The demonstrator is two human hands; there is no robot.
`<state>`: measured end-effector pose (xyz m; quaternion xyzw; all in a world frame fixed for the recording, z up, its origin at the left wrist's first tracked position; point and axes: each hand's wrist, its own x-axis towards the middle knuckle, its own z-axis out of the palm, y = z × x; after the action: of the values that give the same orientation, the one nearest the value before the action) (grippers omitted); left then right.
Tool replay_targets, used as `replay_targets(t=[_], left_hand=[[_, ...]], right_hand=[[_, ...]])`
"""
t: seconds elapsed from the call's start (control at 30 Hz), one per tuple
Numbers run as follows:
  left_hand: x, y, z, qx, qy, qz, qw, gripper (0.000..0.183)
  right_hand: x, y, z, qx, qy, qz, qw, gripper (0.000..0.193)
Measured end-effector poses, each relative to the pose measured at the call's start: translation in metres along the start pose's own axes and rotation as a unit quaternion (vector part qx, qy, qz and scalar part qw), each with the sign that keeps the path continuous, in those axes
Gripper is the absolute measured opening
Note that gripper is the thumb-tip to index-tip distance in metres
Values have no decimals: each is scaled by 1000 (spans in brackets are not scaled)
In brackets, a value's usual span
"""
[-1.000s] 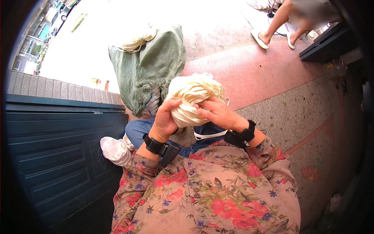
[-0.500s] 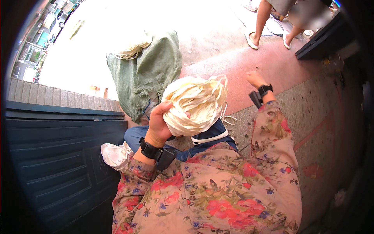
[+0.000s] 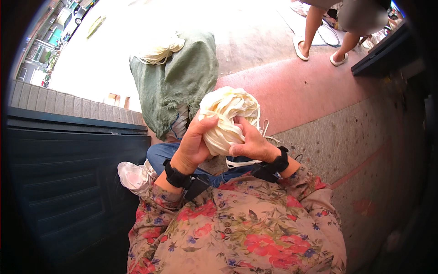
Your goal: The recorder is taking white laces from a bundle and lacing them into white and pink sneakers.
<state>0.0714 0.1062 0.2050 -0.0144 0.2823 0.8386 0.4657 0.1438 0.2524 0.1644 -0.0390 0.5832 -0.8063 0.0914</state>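
We hold a cream skein (image 3: 225,114) in front of us, over our jeans (image 3: 159,156), with both hands on it. Our left hand (image 3: 193,145) grasps its left side, thumb laid across the strands; our right hand (image 3: 253,142) grips the right side, with fingers tucked into the skein. Just beyond it we see a green sack (image 3: 185,80), topped by another cream bundle (image 3: 162,51). A dark blue door (image 3: 68,182) stands at our left; a person (image 3: 313,27) in white slippers (image 3: 299,48) stands well apart, ahead on the right.
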Motion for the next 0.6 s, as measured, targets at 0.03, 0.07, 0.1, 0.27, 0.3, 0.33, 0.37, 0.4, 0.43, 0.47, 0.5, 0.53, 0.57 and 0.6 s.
replay_targets(t=[0.03, 0.07, 0.1, 0.27, 0.3, 0.33, 0.37, 0.4, 0.43, 0.47, 0.5, 0.53, 0.57, 0.6], left_hand=[[0, 0, 1, 29, 9, 31, 999, 51], [-1, 0, 2, 58, 18, 62, 996, 50], [-2, 2, 2, 38, 12, 57, 998, 50], [-3, 2, 4, 73, 25, 95, 992, 49], [-2, 2, 4, 103, 21, 94, 990, 49], [-1, 2, 5, 101, 21, 98, 990, 49], [0, 3, 5, 133, 30, 101, 985, 49], [0, 5, 5, 164, 36, 105, 980, 49], [2, 10, 3, 212, 32, 86, 973, 51], [2, 16, 2, 206, 26, 103, 973, 51], [3, 23, 0, 246, 27, 64, 967, 54], [2, 30, -2, 288, 39, 15, 957, 58], [-3, 36, -5, 279, 36, 46, 958, 66], [-3, 43, -7, 296, 115, 45, 947, 72]], right_hand=[[4, 3, -3, 10, -3, 36, 999, 83], [6, 6, -3, 17, -18, 12, 1000, 83], [7, 9, -3, 72, 5, 2, 997, 83], [13, 11, -6, 139, -124, 67, 980, 77], [16, 11, -6, 82, -127, 28, 988, 66], [18, 10, -7, 80, -131, 29, 988, 66], [21, 9, -8, 61, -172, 56, 982, 62], [24, 8, -9, 42, -214, 84, 972, 58], [25, 6, -11, -10, -234, 107, 966, 53], [26, 5, -13, -14, -244, 126, 962, 53], [25, 3, -14, -6, -245, 175, 953, 53], [24, 1, -17, 13, -249, 218, 944, 53], [23, -2, -19, 74, -271, 219, 934, 51], [21, -4, -22, 114, -281, 231, 925, 57]])
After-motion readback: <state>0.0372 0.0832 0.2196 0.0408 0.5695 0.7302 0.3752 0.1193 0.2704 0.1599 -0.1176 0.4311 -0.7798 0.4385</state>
